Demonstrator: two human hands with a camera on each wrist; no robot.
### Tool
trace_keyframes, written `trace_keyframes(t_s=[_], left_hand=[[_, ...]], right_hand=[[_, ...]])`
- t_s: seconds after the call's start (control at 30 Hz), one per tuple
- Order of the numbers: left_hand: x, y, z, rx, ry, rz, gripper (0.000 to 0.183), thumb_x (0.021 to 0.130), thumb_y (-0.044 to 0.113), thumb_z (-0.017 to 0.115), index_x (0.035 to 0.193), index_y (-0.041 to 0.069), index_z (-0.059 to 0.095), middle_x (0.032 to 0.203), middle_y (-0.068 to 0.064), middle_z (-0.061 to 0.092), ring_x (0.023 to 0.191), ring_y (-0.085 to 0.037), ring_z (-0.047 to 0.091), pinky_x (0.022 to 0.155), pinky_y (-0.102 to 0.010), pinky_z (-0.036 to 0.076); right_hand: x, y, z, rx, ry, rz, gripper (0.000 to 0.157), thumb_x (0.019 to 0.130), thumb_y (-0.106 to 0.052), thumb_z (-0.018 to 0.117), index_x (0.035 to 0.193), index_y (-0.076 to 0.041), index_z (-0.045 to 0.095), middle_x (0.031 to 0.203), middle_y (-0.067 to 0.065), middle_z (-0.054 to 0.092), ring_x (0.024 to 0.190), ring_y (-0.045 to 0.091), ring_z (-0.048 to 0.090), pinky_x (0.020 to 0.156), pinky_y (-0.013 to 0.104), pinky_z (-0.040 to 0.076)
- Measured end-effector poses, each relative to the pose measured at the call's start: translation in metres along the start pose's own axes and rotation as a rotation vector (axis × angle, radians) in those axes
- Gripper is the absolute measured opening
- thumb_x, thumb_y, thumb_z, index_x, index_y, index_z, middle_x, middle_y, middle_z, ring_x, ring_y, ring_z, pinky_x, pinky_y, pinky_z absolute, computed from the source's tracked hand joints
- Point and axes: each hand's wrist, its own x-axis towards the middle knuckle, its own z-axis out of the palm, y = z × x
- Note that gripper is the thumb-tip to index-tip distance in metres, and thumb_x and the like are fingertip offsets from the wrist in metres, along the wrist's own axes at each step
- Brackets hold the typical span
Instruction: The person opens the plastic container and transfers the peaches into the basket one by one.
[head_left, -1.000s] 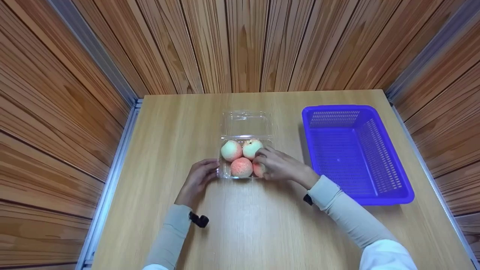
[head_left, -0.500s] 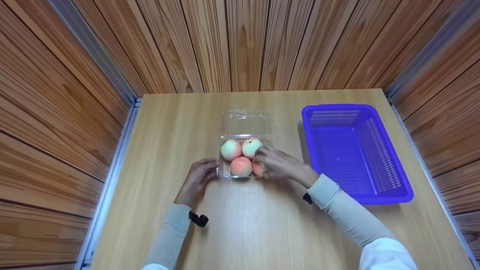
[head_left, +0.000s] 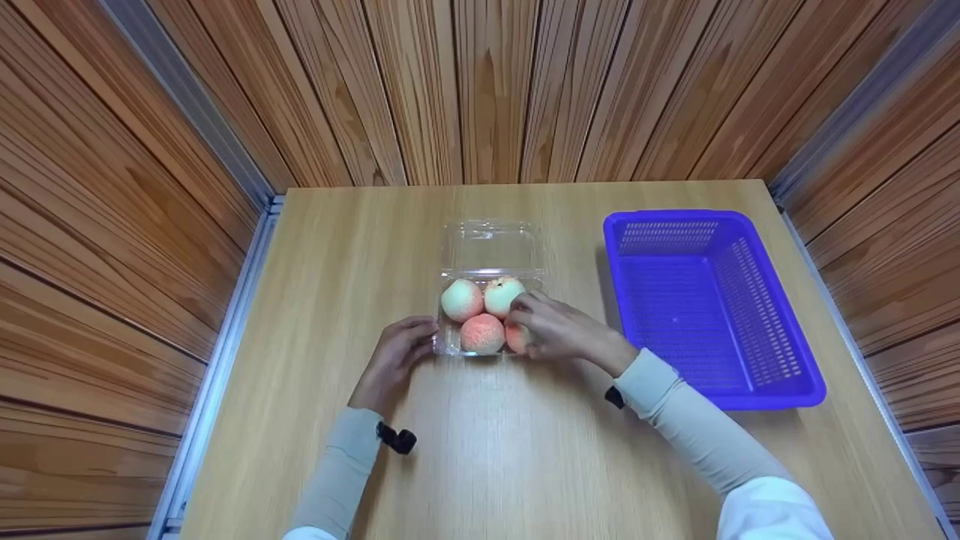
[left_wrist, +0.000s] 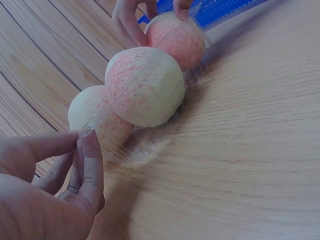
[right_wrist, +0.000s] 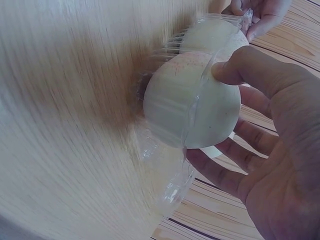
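A clear plastic clamshell box lies on the table with its lid laid back, away from the person. Several pink-and-cream peaches sit in its base, among them a front left peach and a back left peach. At the box's left side, my left hand pinches the thin plastic rim between thumb and fingers. My right hand curls over the front right peach, thumb on one side and fingers on the other. That peach still sits within the box wall and is partly covered by the hand in the head view.
A purple perforated plastic basket stands to the right, close beside the right forearm. Wood-plank walls with metal corner posts enclose the table at the back and sides.
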Motion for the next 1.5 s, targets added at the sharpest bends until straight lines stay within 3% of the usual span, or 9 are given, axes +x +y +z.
trace_keyframes(t_s=[0.6, 0.87, 1.2, 1.5], left_hand=[[0.002, -0.001, 0.000, -0.006, 0.006, -0.010, 0.027, 0.103, 0.006, 0.068, 0.127, -0.006, 0.067, 0.113, -0.013, 0.072, 0.097, -0.018, 0.071, 0.081, -0.027, 0.062], [0.001, -0.001, 0.000, -0.011, 0.001, 0.004, 0.026, 0.103, 0.005, 0.068, 0.126, -0.007, 0.068, 0.102, -0.007, 0.073, 0.095, -0.018, 0.071, 0.078, -0.026, 0.061], [0.000, -0.001, 0.000, -0.011, 0.001, 0.005, 0.027, 0.102, 0.005, 0.069, 0.126, -0.007, 0.068, 0.101, -0.007, 0.073, 0.095, -0.018, 0.071, 0.081, -0.028, 0.062], [0.001, 0.000, -0.001, -0.001, -0.004, -0.012, 0.030, 0.103, 0.007, 0.068, 0.130, -0.007, 0.067, 0.116, -0.016, 0.073, 0.101, -0.021, 0.072, 0.086, -0.030, 0.063]], right_hand=[[-0.001, -0.002, -0.005, 0.029, -0.027, 0.040, 0.049, 0.080, -0.012, 0.088, 0.125, -0.005, 0.073, 0.133, 0.012, 0.061, 0.132, 0.031, 0.053, 0.102, 0.041, 0.058], [-0.002, -0.002, -0.007, 0.044, -0.007, 0.027, 0.048, 0.079, -0.014, 0.088, 0.124, -0.005, 0.072, 0.131, 0.013, 0.061, 0.122, 0.030, 0.056, 0.095, 0.041, 0.060], [-0.002, -0.002, -0.009, 0.059, -0.021, 0.046, 0.057, 0.079, -0.014, 0.089, 0.132, -0.005, 0.070, 0.143, 0.018, 0.056, 0.136, 0.035, 0.052, 0.106, 0.047, 0.057], [0.000, -0.002, -0.010, 0.102, -0.032, 0.075, 0.058, 0.080, -0.018, 0.091, 0.132, -0.003, 0.069, 0.146, 0.022, 0.052, 0.142, 0.038, 0.046, 0.112, 0.051, 0.052]])
